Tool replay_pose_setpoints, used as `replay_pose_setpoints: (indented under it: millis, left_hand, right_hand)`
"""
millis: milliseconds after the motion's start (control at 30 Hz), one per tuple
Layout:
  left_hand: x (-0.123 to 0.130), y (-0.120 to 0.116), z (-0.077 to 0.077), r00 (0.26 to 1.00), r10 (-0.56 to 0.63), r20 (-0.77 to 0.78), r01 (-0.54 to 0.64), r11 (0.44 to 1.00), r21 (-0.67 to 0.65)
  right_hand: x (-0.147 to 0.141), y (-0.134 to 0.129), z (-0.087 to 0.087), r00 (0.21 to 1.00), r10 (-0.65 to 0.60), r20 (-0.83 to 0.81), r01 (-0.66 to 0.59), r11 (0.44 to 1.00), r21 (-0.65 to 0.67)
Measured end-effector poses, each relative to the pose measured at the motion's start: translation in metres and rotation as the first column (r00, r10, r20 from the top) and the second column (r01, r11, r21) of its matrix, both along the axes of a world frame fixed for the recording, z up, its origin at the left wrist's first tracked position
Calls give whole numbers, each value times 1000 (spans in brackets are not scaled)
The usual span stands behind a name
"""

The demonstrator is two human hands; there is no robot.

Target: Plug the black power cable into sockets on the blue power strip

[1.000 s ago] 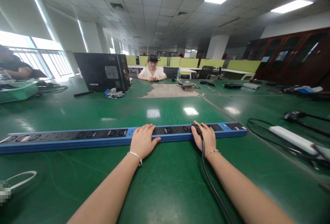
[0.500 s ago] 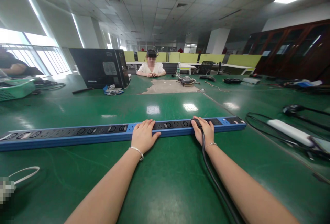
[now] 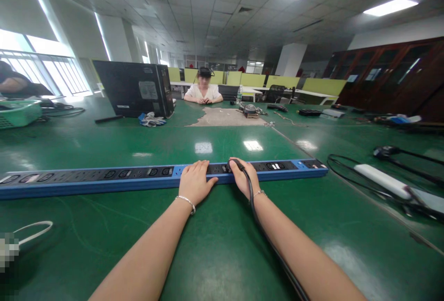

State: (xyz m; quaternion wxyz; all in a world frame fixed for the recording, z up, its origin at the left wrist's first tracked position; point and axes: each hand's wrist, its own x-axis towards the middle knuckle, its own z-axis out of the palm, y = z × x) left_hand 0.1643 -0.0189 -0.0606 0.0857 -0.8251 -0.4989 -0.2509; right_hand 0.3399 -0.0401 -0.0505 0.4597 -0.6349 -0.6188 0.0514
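A long blue power strip point(image 3: 128, 184) with black sockets lies across the green table in front of me. My left hand point(image 3: 196, 180) grips it near its middle, fingers over the top and far edge, thumb out to the right. Just right of there, my right hand point(image 3: 245, 177) is closed around a black plug point(image 3: 236, 164), held at a socket of the strip. Whether the plug sits inside the socket is hidden by my fingers. From it a black cord point(image 3: 258, 218) runs down along my right forearm toward the lower edge.
On the right lie a white bar-shaped adapter point(image 3: 381, 181) and black cables point(image 3: 409, 164). A black computer case point(image 3: 133, 89), gloves point(image 3: 151, 119) and a green basket point(image 3: 21, 115) stand farther back. A person point(image 3: 203, 90) sits opposite; another person's arm point(image 3: 14, 83) shows at far left.
My right hand has moved left along the strip with the plug and cord, closer to my left hand. My left hand has stayed on the strip.
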Motion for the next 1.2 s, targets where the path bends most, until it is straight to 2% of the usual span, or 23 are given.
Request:
replay_pose_setpoints:
  millis: [100, 333, 567, 867, 1200]
  left_hand:
    - [1, 0, 0, 1000, 10, 20, -10, 1000, 10]
    - [1, 1, -1, 997, -16, 79, 15, 1000, 15]
    - [1, 2, -1, 994, -41, 101, 39, 999, 20]
    - [2, 2, -3, 992, -32, 121, 28, 999, 37]
    - [2, 1, 0, 994, -25, 105, 23, 1000, 21]
  right_hand:
    - [-26, 3, 1, 999, 16, 40, -15, 999, -43]
    - [-58, 11, 4, 980, -146, 132, 154, 987, -55]
    - [-60, 11, 0, 968, -159, 196, 158, 987, 21]
    - [-64, 8, 3, 945, -180, 274, 191, 982, -14]
    - [-65, 8, -3, 942, -183, 281, 188, 982, 9]
